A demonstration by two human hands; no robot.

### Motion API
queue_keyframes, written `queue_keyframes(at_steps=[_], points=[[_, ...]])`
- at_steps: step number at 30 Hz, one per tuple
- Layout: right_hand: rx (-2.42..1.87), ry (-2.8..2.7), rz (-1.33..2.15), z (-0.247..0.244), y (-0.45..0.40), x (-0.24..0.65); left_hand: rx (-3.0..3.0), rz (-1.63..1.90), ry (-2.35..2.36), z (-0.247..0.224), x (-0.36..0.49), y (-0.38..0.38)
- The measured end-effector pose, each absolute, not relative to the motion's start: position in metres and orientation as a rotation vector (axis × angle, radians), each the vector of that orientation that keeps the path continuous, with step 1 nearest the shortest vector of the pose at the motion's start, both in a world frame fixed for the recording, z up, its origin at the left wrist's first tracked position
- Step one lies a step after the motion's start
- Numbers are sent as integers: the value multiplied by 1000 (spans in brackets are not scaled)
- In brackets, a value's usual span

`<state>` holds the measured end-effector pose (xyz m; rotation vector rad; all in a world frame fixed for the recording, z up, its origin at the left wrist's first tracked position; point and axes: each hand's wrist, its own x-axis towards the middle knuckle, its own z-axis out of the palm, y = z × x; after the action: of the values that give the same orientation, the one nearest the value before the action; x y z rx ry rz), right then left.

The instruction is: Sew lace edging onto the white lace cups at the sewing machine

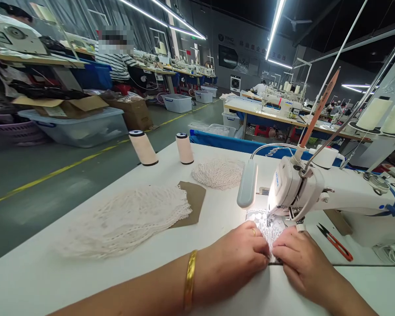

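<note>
A piece of white lace [262, 218] lies under the needle area of a white sewing machine [283, 184], lit by its lamp [247, 184]. My left hand [238, 248] is closed on the lace's left side, fingers curled and pressed down. From the right, my right hand [303, 259] grips the same lace, its fingertips close to the left hand's. The lace between the hands is partly hidden by the fingers. Left of the machine, a large stack of lace pieces [128, 219] rests partly over brown card [195, 204]. Behind it sits a smaller lace pile [219, 172].
Orange-handled thread snips [335, 242] lie right of my right hand. Two thread cones [143, 148] stand at the table's far left edge. A pencil [321, 107] sticks up from the machine head. Beyond the aisle are plastic bins [82, 127], other sewing tables and people.
</note>
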<state>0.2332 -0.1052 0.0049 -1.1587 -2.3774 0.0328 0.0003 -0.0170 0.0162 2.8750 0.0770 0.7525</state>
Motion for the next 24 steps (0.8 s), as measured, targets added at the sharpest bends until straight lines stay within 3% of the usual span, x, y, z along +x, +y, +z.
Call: queue_keyframes(at_steps=[24], points=[[-1442, -2283, -111, -17, -87, 236, 2950, 771, 267, 12, 7, 9]])
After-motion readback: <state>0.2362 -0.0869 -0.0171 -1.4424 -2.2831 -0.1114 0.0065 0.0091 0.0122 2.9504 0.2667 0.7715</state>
